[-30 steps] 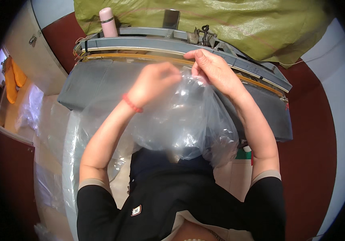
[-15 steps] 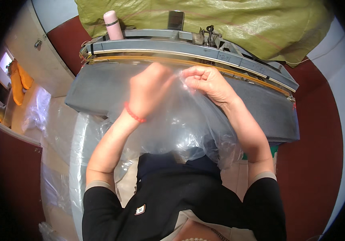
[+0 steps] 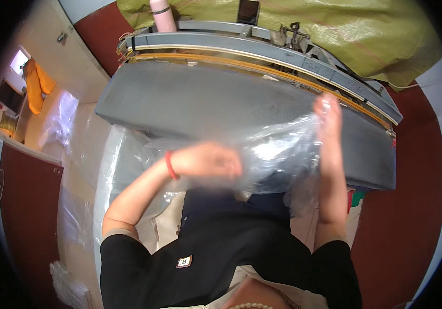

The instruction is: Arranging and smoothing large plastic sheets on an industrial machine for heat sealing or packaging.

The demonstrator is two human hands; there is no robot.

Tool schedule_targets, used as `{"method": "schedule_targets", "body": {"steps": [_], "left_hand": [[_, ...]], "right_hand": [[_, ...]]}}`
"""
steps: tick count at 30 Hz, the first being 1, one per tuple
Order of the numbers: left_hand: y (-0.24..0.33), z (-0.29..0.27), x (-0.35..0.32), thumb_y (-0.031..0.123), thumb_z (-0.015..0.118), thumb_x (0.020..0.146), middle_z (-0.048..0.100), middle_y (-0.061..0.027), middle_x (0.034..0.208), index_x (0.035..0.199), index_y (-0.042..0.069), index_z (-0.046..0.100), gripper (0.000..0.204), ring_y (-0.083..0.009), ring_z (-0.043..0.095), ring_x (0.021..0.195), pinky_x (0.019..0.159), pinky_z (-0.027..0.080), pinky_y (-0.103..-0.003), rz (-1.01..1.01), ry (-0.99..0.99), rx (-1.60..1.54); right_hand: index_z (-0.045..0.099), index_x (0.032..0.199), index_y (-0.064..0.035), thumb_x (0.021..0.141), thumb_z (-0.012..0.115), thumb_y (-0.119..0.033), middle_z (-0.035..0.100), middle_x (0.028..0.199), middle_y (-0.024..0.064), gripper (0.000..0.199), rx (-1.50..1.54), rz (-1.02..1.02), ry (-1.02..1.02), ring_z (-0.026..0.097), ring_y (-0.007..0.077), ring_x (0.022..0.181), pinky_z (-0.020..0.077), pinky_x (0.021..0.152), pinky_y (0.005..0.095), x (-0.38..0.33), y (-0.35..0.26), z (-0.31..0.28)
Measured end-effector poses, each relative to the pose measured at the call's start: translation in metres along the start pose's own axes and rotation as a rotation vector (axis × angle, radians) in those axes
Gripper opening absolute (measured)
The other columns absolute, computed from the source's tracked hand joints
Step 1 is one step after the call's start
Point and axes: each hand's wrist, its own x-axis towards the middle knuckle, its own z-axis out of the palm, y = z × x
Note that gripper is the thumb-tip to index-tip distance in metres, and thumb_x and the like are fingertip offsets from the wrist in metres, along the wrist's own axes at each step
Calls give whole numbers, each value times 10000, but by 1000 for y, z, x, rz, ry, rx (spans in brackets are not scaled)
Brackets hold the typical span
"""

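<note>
A sheet of clear plastic film (image 3: 277,147) is pulled out across the near side of the grey padded bench (image 3: 180,98). Gathered film is gripped in the fingers of my right hand (image 3: 329,116), which is over the right part of the bench near the orange strip. My left hand (image 3: 208,162), with a red beaded bracelet (image 3: 171,165) at the wrist, is low in front of my body beside the film. Motion smears its fingers, so I cannot tell whether they hold any film.
Behind the bench runs a long grey metal bar (image 3: 221,46) with an orange strip (image 3: 231,62) below it. A pink bottle (image 3: 163,15) and a dark phone (image 3: 248,11) are by the frame. More clear film (image 3: 113,170) hangs at left. Green woven sheeting (image 3: 355,36) covers the back.
My right hand has moved right, drawing the film with it. My left hand has dropped toward my body, away from the right hand. The view has shifted slightly.
</note>
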Motion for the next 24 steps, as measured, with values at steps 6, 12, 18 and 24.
{"method": "schedule_targets", "body": {"steps": [6,12,18,24], "left_hand": [[-35,12,15,120,603,772,557,-49,885,896,50,571,146,-135,528,819,632,424,-243,188,660,417],[-42,7,84,163,633,735,576,-111,968,968,25,563,280,-290,543,868,729,430,-335,344,950,773],[-41,-9,77,145,559,811,569,-31,691,936,14,552,181,-132,519,669,602,418,-269,11,334,406],[-54,20,-3,34,469,764,538,-5,656,881,31,566,152,-79,517,589,547,423,-220,-90,-242,-47]], "right_hand": [[501,860,-50,864,521,-168,477,694,9,120,-304,-120,245,418,61,554,344,476,187,-9,-55,-18],[507,857,-31,878,501,-181,486,667,26,152,-279,-134,150,458,98,549,386,467,218,-8,-70,3],[504,880,-34,879,494,-183,485,677,32,150,-323,-252,144,497,133,599,416,561,258,-13,-81,-13],[539,1021,-8,775,542,-101,575,910,75,263,-719,-324,705,553,158,841,453,739,264,-32,-126,-169]]}}
